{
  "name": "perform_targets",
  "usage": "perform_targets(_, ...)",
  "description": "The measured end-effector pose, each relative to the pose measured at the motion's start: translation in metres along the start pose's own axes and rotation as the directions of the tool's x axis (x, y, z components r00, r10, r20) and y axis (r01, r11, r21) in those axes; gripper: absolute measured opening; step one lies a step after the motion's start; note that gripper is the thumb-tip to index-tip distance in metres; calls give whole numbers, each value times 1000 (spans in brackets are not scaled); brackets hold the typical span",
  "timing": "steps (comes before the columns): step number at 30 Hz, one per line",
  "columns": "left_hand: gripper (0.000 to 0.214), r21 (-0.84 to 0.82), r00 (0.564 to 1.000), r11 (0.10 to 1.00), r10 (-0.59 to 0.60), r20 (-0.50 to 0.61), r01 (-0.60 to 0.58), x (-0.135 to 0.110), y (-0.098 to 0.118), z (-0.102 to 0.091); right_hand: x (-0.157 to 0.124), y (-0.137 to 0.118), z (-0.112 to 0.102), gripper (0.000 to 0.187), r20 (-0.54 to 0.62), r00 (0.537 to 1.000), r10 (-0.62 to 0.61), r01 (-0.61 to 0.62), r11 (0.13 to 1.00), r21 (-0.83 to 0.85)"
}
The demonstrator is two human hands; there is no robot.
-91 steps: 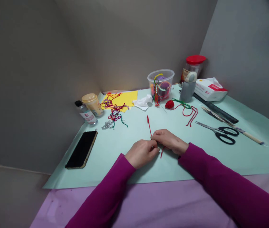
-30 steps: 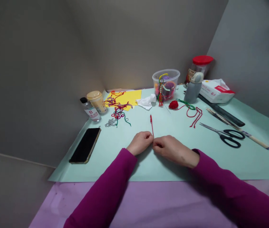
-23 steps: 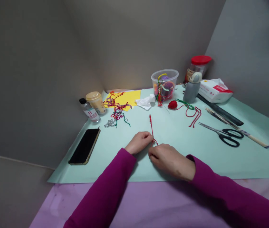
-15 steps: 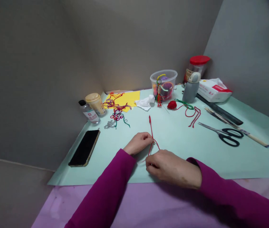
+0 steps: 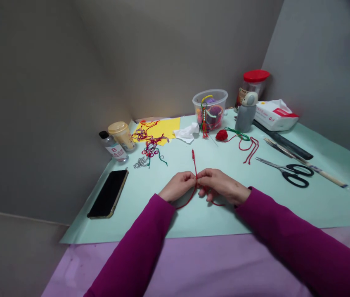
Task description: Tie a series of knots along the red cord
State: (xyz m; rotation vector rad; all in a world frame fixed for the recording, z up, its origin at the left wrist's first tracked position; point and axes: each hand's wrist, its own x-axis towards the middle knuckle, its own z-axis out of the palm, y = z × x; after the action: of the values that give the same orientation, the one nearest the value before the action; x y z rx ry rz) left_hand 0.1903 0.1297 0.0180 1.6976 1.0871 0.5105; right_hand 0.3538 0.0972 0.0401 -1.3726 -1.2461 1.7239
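Head view: left hand (image 5: 177, 185) and right hand (image 5: 221, 185) are together at the near middle of the pale green paper sheet (image 5: 332, 210), both apparently clamped on a thin red cord (image 5: 194, 165). The fingers hide the exact crossing, so we cannot tell whether a knot exists there. The cord's far end lies on the sheet beyond the hands, while its slack forms a loop on the near side, passing beneath both hands. We judge the step in hand to be working the cord at this pinch. The next move calls for a steady grip, so that the loop does not slip.

To the far right lie a red yarn ball (image 5: 221, 135) and loose red cords (image 5: 251, 149). Scissors (image 5: 294, 179) rest right of the hands, and a smartphone (image 5: 108, 194) rests left. A clear plastic tub (image 5: 209, 95) of mixed craft items stands at the far edge.
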Motion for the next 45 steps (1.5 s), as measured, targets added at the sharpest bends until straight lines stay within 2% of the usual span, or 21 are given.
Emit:
perform_targets(3,21,34,1000,999,11,-10,-11,1,-1,0,2,3,-1,7,6,1000,-15,15,999,-35)
perform_targets(6,18,86,999,996,23,-23,-21,1,0,0,9,8,-5,2,-26,998,-62,57,987,-147)
perform_targets(10,16,141,998,989,49,-33,-44,-2,2,0,16,13,-8,8,-52,987,-154,138,962,-238)
perform_targets(17,16,294,995,955,65,-81,-38,-6,9,2,15,10,-8,9,-46,989,-138,123,961,-248)
perform_targets(23,18,459,985,888,107,-137,-33,-10,11,8,22,13,-7,14,-73,982,-173,137,925,-355)
perform_targets(26,20,551,975,834,142,-173,-24,-16,17,7,23,13,-7,13,-59,980,-188,156,923,-352)
perform_targets(30,22,624,965,782,169,-202,-6,-23,29,5,19,10,-7,14,-57,988,-142,119,947,-297)
perform_targets(37,23,587,971,778,230,65,-224,-28,32,21,13,6,-10,15,-16,999,-49,45,977,-209)
perform_targets(40,24,488,961,828,233,149,-276,-30,33,25,14,6,-10,11,10,1000,-26,27,981,-191)
perform_targets(42,32,403,959,875,202,198,-267,-31,36,23,15,7,-11,8,14,1000,-16,18,983,-183)
perform_targets(43,38,370,967,898,188,170,-240,-31,37,21,15,7,-11,7,12,1000,-13,15,983,-184)
perform_targets(44,44,350,980,915,180,85,-198,-30,37,18,15,7,-11,7,9,1000,-13,15,982,-186)
perform_targets(45,47,341,984,928,173,-46,-147,-28,36,16,15,7,-11,6,5,1000,-17,18,982,-188)
